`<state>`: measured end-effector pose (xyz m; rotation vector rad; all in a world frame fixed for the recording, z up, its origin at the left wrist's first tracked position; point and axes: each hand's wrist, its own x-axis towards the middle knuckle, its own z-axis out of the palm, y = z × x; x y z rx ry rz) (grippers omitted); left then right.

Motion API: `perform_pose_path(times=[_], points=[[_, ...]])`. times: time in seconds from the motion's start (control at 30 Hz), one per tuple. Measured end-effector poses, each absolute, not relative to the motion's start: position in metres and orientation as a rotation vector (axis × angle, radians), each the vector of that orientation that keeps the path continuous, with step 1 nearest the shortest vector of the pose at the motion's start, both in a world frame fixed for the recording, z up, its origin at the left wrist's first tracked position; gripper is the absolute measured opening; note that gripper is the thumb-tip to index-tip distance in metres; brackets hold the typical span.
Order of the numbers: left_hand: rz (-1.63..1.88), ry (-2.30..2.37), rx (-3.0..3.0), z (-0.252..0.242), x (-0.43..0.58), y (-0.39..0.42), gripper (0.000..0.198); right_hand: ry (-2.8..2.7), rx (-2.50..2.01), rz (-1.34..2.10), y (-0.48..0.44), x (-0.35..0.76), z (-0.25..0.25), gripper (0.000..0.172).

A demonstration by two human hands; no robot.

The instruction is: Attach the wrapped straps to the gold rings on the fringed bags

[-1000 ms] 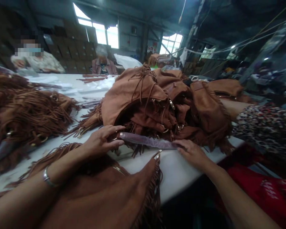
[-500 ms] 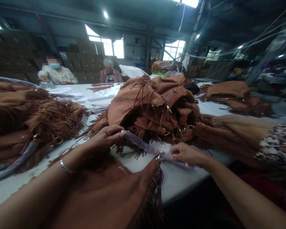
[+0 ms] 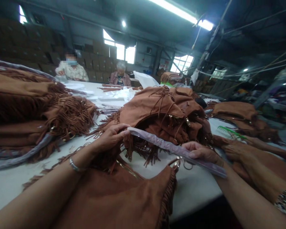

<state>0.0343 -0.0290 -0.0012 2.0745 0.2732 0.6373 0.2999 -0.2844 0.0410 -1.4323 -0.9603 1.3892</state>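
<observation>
A long strap in whitish, crinkled plastic wrap [image 3: 157, 141] stretches between my two hands. My left hand [image 3: 114, 135], below which a silver bracelet circles the wrist, pinches its left end. Farther along, my right hand [image 3: 201, 153] is closed around it, and the right end sticks out past my fingers. Under my arms lies a brown fringed bag [image 3: 124, 197] with its zipped opening facing away from me. A metal clasp [image 3: 177, 163] at the bag's right corner sits just below the strap; whether the two are joined I cannot tell.
Brown fringed bags are heaped ahead [image 3: 152, 101], with another pile [image 3: 16, 105] at left and more bags [image 3: 235, 111] at right. Close on my right, a co-worker's hands [image 3: 243, 152] work on brown material, beside a green comb [image 3: 231, 132]. Two people sit across the white table [image 3: 193, 197].
My right hand has moved right and slightly up along with the strap, which now sits higher over the clasp. The view has shifted, and a green comb has appeared at the right.
</observation>
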Motion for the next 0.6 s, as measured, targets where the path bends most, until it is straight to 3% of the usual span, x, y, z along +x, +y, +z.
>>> perform_pose_path(times=[0.23,0.37,0.5,0.6], points=[[1.032,0.506,2.17,0.004,0.03,-0.001,0.04,-0.967,-1.279,1.356,-0.23,0.245,0.069,0.033],[1.087,0.727,2.225,0.009,0.013,0.019,0.038,-0.98,-1.09,1.546,-0.185,0.193,0.042,0.034],[1.178,1.009,2.306,0.019,0.004,0.003,0.038,-0.899,-0.952,1.488,-0.149,0.184,0.007,0.025],[0.929,0.978,2.211,0.026,0.004,-0.03,0.041,-0.781,-0.869,1.384,-0.138,0.2,-0.015,0.025]])
